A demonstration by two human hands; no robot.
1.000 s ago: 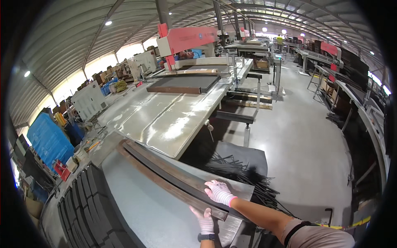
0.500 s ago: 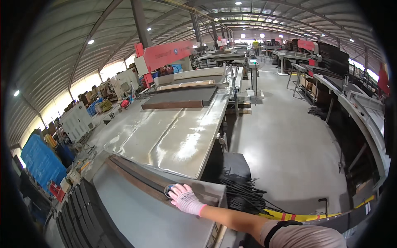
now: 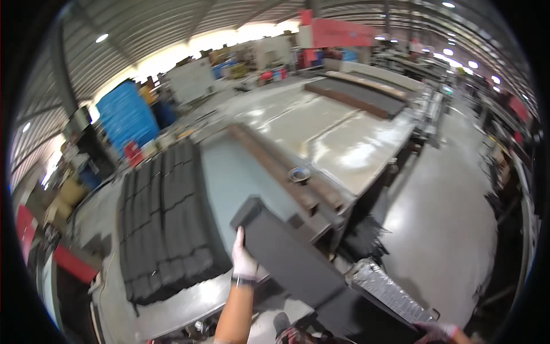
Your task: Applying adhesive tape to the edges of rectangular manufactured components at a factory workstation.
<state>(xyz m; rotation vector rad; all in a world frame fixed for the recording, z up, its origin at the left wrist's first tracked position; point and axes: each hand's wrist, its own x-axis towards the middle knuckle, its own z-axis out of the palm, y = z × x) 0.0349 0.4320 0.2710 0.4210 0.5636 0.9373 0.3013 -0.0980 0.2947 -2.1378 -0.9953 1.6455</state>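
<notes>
A long dark grey foam-like block (image 3: 292, 252) stretches from the worktable's near edge toward my lower right. My left hand (image 3: 244, 262), in a pale glove, grips its left side near the far end, thumb up along the edge. At the lower right my right hand (image 3: 440, 332), also gloved, closes on the block's near end; its fingers are partly blurred. A small round, ring-like object (image 3: 298, 175) sits on brown bars (image 3: 275, 163) lying across the table. Beside my left hand are several long dark blocks (image 3: 166, 223) lying side by side.
Beyond the bars lies a broad shiny metal table (image 3: 344, 137) bearing a dark panel (image 3: 358, 97), with a red machine arm (image 3: 344, 33) behind. A silver-wrapped piece (image 3: 389, 289) and dark thin strips (image 3: 366, 241) lie to the right. The grey floor aisle (image 3: 441, 223) runs alongside.
The view has swung left and down. My right hand has left the round object on the bars. Both hands now hold the long dark block, and my left hand has come into view.
</notes>
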